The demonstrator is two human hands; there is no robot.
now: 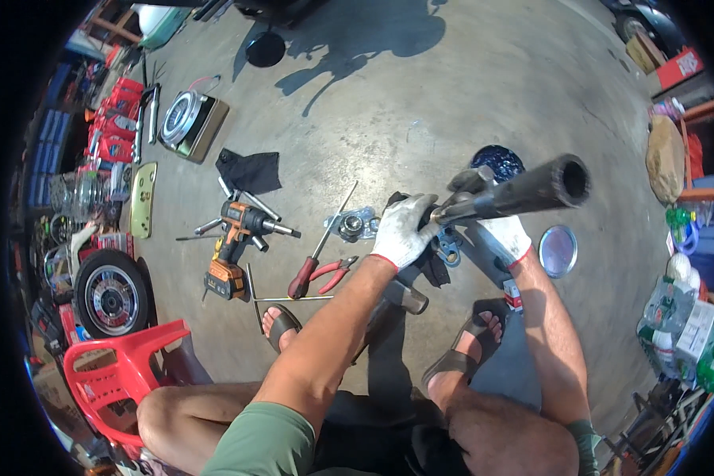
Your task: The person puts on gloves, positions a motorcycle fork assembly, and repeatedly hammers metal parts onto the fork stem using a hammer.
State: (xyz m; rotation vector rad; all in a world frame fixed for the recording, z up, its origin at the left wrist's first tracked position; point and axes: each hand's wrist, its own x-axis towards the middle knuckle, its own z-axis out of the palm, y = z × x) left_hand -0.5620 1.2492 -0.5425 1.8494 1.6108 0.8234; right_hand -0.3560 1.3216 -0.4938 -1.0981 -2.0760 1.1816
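A long dark metal tube (523, 189) with a hollow open end rises toward me. My right hand (504, 238), in a white glove, is closed around it from below, its palm partly hidden behind the tube. My left hand (406, 230), also gloved, grips the lower end, where dark material shows beside its fingers. Beneath the hands lie a dark cloth (433, 268) and a blue-grey metal part (450, 247). A round metal part on clear plastic (352, 228) lies left of my left hand. A hammer-like metal head (405, 297) shows under my left wrist.
On the concrete floor to the left are an orange-black impact driver (234, 238), a screwdriver (303, 278) and red-handled pliers (335, 274). A blue-black bowl (497, 163) and a round lid (558, 251) are right. A red chair (123, 373) and wheel (113, 297) stand at the left.
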